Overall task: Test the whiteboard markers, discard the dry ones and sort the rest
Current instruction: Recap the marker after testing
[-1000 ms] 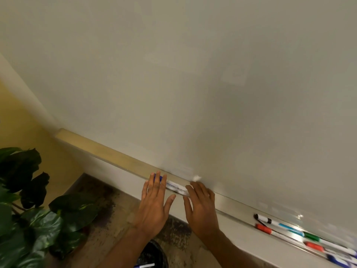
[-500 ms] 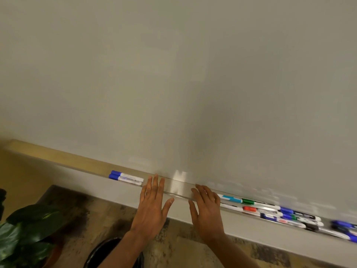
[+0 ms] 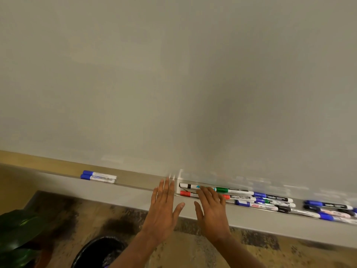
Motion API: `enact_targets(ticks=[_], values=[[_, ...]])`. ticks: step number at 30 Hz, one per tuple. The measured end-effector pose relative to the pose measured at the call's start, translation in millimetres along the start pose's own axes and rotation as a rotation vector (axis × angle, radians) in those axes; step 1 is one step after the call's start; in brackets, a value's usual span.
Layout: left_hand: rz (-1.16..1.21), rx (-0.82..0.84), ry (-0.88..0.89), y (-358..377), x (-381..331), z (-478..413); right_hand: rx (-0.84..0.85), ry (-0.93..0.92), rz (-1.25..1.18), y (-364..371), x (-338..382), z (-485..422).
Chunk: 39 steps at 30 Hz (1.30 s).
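Note:
A blank whiteboard [image 3: 173,84] fills the upper view, with a long marker tray [image 3: 135,183] below it. Two blue-capped markers [image 3: 98,176] lie side by side at the tray's left. Several mixed markers [image 3: 270,200] in blue, green, red and black lie in a heap to the right. My left hand [image 3: 164,207] is flat with straight fingers over the tray's front edge, holding nothing. My right hand [image 3: 212,207] is also flat, and its fingertips reach over a black-banded marker [image 3: 188,186] and a red-capped marker [image 3: 186,193].
A black waste bin [image 3: 98,252] stands on the mottled floor below my left forearm. Dark green plant leaves [image 3: 17,235] fill the lower left corner. A yellow wall strip [image 3: 11,176] runs at the left.
Both hands have slid right along the tray, away from the two blue markers, which now lie alone at the left. My right fingertips now reach the mixed heap.

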<state>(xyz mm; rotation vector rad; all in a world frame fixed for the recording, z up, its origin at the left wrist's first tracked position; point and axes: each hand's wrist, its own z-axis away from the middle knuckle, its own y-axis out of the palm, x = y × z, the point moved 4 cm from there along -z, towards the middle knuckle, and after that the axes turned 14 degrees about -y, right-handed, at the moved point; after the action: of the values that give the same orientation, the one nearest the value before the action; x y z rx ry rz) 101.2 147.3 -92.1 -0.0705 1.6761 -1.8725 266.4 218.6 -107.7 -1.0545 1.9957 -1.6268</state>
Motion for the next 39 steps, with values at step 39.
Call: enact_targets(ticks=[39], values=[[0.234,-0.131,0.044,-64,-54,14,-0.283,-0.121,-0.116,-83,-5,-34]])
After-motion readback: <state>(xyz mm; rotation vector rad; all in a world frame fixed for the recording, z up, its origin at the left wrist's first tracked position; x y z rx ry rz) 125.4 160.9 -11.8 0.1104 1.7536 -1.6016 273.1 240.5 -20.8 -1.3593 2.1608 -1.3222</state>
